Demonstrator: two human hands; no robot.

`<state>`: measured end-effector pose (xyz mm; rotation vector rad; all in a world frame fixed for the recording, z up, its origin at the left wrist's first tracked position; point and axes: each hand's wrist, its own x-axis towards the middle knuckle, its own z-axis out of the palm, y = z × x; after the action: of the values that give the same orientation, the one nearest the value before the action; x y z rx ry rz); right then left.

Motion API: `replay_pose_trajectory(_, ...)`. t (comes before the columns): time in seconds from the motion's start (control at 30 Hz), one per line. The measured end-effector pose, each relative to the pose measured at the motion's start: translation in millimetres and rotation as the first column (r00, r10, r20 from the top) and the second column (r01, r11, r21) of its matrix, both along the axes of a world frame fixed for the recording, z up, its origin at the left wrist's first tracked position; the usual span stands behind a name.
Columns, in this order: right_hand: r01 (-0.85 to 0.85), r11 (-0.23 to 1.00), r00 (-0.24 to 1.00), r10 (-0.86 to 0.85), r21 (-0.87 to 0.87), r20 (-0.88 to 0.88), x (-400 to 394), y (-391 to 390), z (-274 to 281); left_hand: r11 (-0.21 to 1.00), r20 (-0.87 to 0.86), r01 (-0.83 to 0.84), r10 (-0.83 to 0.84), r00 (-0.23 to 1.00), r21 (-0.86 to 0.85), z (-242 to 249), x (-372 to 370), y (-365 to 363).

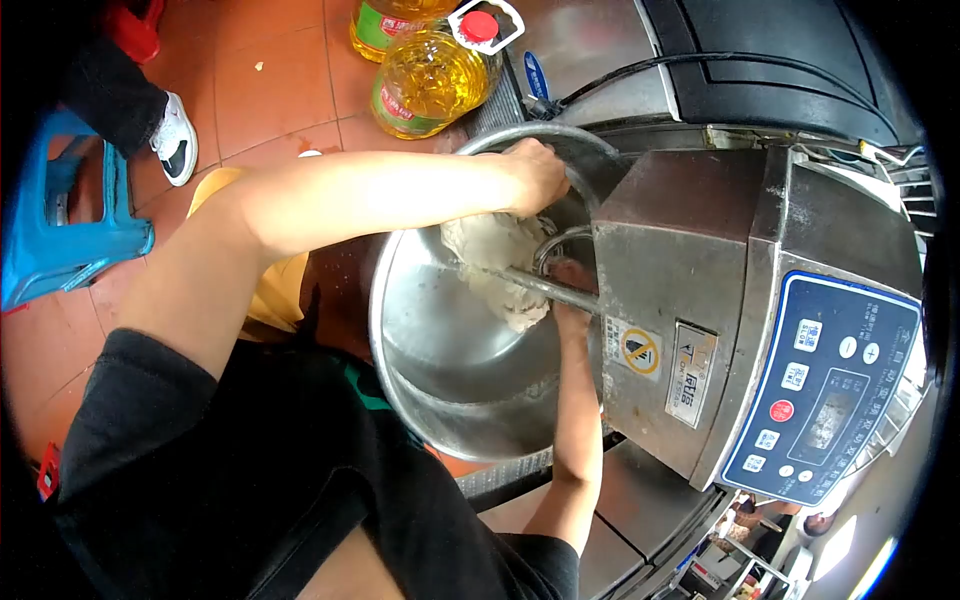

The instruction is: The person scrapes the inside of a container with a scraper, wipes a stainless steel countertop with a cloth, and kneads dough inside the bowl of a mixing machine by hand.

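Note:
A pale lump of dough (497, 262) sits in the steel bowl (440, 350) of a dough mixer (760, 300), wrapped around the mixer's metal hook (550, 288). My left hand (537, 175) reaches across the bowl's far rim and presses on the top of the dough. My right hand (572, 290) comes up from below, its fingers against the dough beside the hook and partly hidden under the mixer head.
The mixer's blue control panel (820, 385) faces up at the right. Two bottles of yellow oil (430, 75) stand on the tiled floor behind the bowl. A blue stool (60, 220) and another person's shoe (177, 140) are at the left.

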<state>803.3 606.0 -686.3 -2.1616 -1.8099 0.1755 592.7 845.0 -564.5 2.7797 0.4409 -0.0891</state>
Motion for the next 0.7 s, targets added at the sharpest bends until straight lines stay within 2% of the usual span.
replay_pose_trajectory(0.03, 0.196, 0.98, 0.947, -0.194, -0.016, -0.257, 1.4, 9.7, -6.0, 1.0, -0.032, 0.011, -0.011, 0.999, 0.002, 1.3, -0.7, -0.7)
replay_pose_trajectory(0.07, 0.372, 0.925, 0.794, -0.363, -0.082, -0.488, 3.9, 24.8, -13.6, 1.0, -0.012, 0.015, -0.015, 1.0, 0.011, 0.2, -0.6, -0.9)
replay_pose_trajectory(0.1, 0.51, 0.838, 0.556, -0.491, -0.191, -0.671, -0.7, 36.5, -14.9, 1.0, 0.005, 0.019, -0.019, 1.0, 0.024, -1.1, -1.2, 0.0)
replay_pose_trajectory(0.13, 0.482, 0.847, 0.661, -0.518, -0.223, -0.543, -13.7, 42.6, -7.2, 0.999, 0.021, 0.024, -0.025, 0.999, 0.037, -2.3, -1.9, 0.8)
replay_pose_trajectory(0.17, 0.419, 0.9, 0.846, -0.435, -0.121, -0.31, -16.0, 38.5, -12.5, 0.999, -0.003, 0.022, -0.022, 1.0, 0.029, -2.7, -1.1, 1.2)
replay_pose_trajectory(0.2, 0.324, 0.945, 0.945, -0.325, -0.043, -0.034, -17.9, 30.8, -16.7, 1.0, -0.024, 0.021, -0.021, 1.0, 0.02, -0.1, -0.4, 1.0)
replay_pose_trajectory(0.27, 0.12, 0.993, 0.938, -0.114, 0.001, 0.326, -12.8, 19.2, -19.0, 1.0, -0.048, 0.014, -0.014, 0.999, -0.003, 4.0, -0.8, 2.1)
replay_pose_trajectory(0.4, -0.203, 0.976, 0.789, 0.21, -0.076, 0.578, -21.9, 18.6, 33.3, 1.0, -0.037, 0.01, -0.011, 0.999, -0.021, 0.9, 0.6, 2.3)
replay_pose_trajectory(0.47, -0.086, 0.996, 0.932, 0.082, -0.005, 0.352, 3.8, 14.6, 16.9, 1.0, -0.026, 0.011, -0.011, 1.0, -0.018, -0.8, 0.1, 2.5)
replay_pose_trajectory(0.5, 0.138, 0.99, 0.99, -0.139, 0.03, 0.021, 40.6, 7.0, -25.7, 1.0, -0.027, 0.015, -0.016, 1.0, -0.017, 0.0, -0.6, 2.6)
replay_pose_trajectory(0.53, 0.353, 0.935, 0.888, -0.339, -0.013, -0.312, 59.8, 3.8, -49.3, 1.0, -0.028, 0.02, -0.02, 0.999, -0.016, 0.7, -0.9, 2.9)
replay_pose_trajectory(0.63, 0.129, 0.939, 0.879, -0.257, -0.319, -0.401, 14.5, 29.2, -11.7, 0.999, -0.055, 0.036, -0.035, 0.998, 0.019, -0.6, 1.0, 2.5)
replay_pose_trajectory(0.7, 0.06, 0.919, 0.978, -0.132, -0.39, -0.16, 6.5, 35.0, -4.3, 0.998, -0.054, 0.045, -0.043, 0.998, 0.035, -2.2, 2.1, 1.2)
